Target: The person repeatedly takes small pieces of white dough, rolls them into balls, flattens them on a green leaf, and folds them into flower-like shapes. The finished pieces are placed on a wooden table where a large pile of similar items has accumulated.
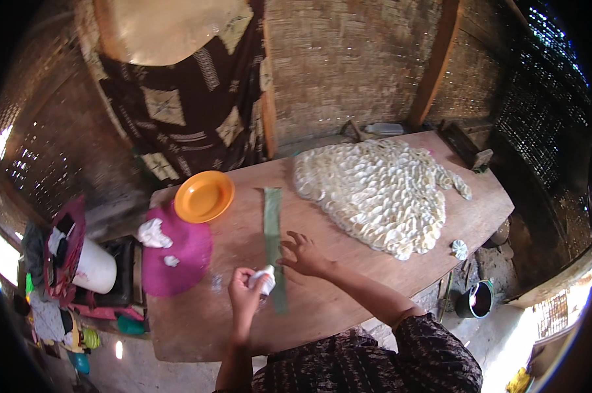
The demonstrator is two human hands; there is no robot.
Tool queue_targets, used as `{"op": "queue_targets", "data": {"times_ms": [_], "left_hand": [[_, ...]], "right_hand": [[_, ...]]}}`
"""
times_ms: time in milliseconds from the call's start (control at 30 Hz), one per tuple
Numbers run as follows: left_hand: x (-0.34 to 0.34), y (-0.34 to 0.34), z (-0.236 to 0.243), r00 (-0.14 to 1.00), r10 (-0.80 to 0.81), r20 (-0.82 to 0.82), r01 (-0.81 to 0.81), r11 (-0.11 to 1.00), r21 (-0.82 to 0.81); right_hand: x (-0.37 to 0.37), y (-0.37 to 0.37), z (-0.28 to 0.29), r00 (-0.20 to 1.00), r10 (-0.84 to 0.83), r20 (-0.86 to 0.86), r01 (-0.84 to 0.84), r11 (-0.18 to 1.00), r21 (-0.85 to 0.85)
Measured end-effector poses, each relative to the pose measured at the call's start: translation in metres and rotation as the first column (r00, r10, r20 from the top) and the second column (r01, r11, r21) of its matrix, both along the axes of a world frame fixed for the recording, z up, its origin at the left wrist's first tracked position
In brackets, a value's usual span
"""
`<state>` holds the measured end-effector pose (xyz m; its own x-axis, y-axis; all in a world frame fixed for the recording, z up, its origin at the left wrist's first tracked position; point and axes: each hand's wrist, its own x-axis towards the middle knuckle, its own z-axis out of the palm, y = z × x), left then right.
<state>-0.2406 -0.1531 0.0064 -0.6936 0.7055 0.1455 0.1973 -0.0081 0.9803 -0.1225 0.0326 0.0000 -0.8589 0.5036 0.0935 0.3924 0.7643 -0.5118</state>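
Observation:
My left hand is closed around a white dough-like lump near the front middle of the table. To its right, my right hand is open, fingers spread, with nothing in it. It hovers over or rests at the right edge of a long green strip, perhaps leaf; contact cannot be told. On the left, a magenta sheet carries a larger white lump and a small white piece. Many thin, pale, overlapping rounds spread over the table's right half.
An orange bowl sits at the back left, by the magenta sheet. The wooden table fills the middle. A white bucket stands left of it. A dark pail is on the floor at right. A small pale disc lies near the right edge.

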Motion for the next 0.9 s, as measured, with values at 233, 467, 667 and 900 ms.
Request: {"op": "queue_targets", "data": {"times_ms": [233, 467, 667, 900], "left_hand": [[-0.111, -0.071, -0.037, 0.729, -0.08, 0.68, -0.178, 0.937, 0.301], [-0.117, -0.067, -0.053, 0.712, -0.089, 0.696, -0.174, 0.938, 0.298], [-0.071, -0.042, -0.046, 0.606, -0.307, 0.734, 0.154, 0.95, 0.27], [-0.049, -0.036, -0.04, 0.427, -0.428, 0.797, 0.297, 0.898, 0.324]], "right_hand": [[-0.049, -0.08, -0.02, 0.993, 0.099, -0.068, -0.075, 0.953, 0.295], [-0.052, -0.096, 0.052, 0.809, -0.391, -0.44, -0.204, 0.514, -0.833], [-0.036, -0.102, 0.048, 0.87, -0.467, -0.157, 0.132, 0.527, -0.84], [-0.007, -0.088, 0.025, 0.892, -0.392, -0.226, 0.194, 0.782, -0.592]]}}
